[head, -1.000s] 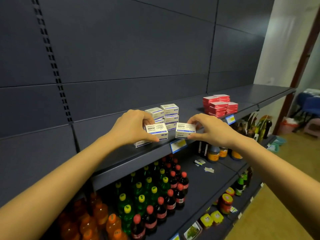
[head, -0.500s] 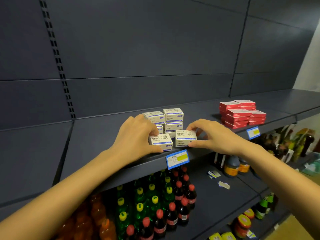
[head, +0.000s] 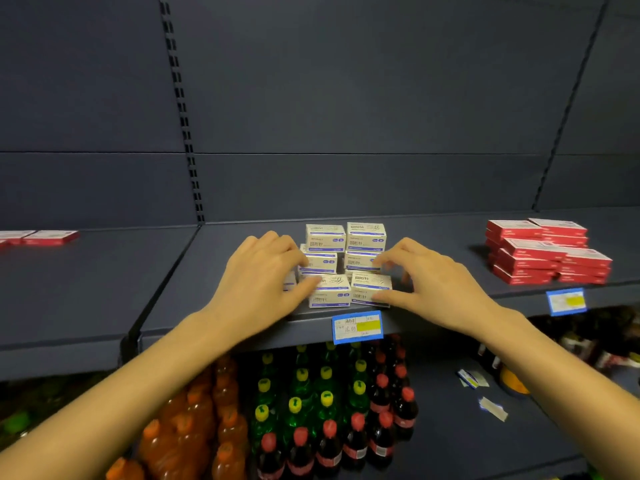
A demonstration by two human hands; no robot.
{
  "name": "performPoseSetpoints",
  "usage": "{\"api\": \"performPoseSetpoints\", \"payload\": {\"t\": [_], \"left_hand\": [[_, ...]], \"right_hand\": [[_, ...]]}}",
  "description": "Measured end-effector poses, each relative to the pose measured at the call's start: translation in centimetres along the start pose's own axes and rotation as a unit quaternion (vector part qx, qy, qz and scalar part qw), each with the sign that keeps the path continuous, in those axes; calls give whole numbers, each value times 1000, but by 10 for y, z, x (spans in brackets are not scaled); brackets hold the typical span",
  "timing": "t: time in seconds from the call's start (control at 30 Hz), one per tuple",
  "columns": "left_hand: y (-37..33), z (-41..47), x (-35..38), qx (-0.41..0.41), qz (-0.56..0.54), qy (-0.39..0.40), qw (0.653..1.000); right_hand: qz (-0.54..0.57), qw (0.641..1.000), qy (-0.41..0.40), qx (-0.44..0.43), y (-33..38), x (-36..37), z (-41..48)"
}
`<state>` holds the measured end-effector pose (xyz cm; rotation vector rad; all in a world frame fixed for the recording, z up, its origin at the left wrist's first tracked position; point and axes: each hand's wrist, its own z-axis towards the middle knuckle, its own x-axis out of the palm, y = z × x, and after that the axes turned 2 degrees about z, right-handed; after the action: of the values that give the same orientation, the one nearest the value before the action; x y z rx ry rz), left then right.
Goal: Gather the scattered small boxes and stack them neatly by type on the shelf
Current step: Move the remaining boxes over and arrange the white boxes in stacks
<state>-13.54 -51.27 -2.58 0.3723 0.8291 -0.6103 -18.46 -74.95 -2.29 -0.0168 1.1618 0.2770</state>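
At mid-frame the left hand (head: 263,275) and right hand (head: 440,285) have set the left box (head: 329,293) and right box (head: 370,288) down before the white stack (head: 346,242), still pinching them, so letting go looks next.

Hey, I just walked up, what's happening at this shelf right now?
A person is tidying small white boxes. The left hand holds the left front box and the right hand holds the right front box, side by side near the front edge of the shelf, just in front of the white stacks of the same kind. The red boxes sit piled farther right.
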Motion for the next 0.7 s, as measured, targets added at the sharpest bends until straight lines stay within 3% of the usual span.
{"api": "performPoseSetpoints", "payload": {"t": [0.27, 0.47, 0.7], "left_hand": [[27, -31, -40, -138, 106, 25, 984], [52, -86, -80, -252, 178, 44, 950], [83, -158, -132, -352, 222, 57, 907]], "right_hand": [[58, 986, -24, -153, 46, -8, 32], [87, 960, -1, -267, 119, 16, 60], [124, 931, 25, -343, 209, 45, 73]]}}
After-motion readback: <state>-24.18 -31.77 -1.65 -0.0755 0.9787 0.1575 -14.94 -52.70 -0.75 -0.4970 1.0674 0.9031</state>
